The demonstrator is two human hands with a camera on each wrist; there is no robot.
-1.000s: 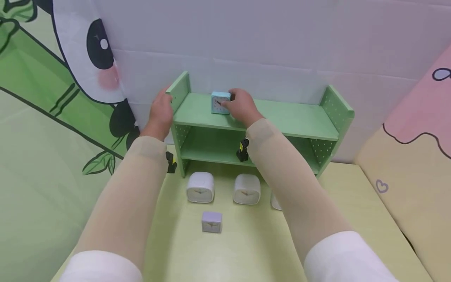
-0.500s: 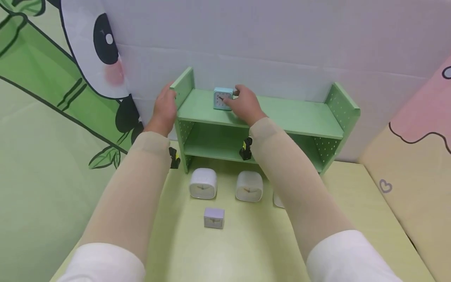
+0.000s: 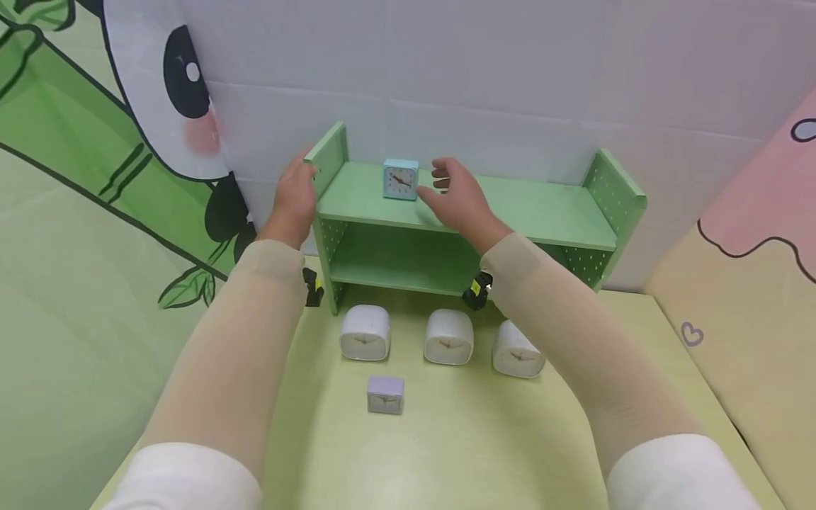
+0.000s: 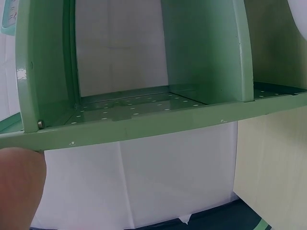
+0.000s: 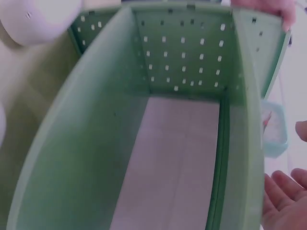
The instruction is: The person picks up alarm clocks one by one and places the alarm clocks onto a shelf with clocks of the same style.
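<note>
A small light-blue alarm clock (image 3: 400, 180) stands upright on the top board of a green shelf (image 3: 535, 209), towards its left end. My right hand (image 3: 464, 197) is just right of the clock, fingers spread and apart from it. The right wrist view shows a gap between these fingers and the clock (image 5: 275, 130). My left hand (image 3: 295, 202) holds the shelf's left side panel (image 3: 329, 157) near its upper front edge. Part of that hand (image 4: 19, 187) shows against the panel in the left wrist view; its other fingers are hidden there.
Three white clocks, left (image 3: 365, 333), middle (image 3: 449, 338) and right (image 3: 518, 350), stand in a row before the shelf, the right one partly behind my sleeve. A small purple clock (image 3: 385, 394) is nearer on the pale table (image 3: 408, 460). A wall rises behind the shelf.
My right hand has let go of the light-blue clock and moved right, its fingers opening. The clock stays on the top board. My left hand keeps its place on the side panel.
</note>
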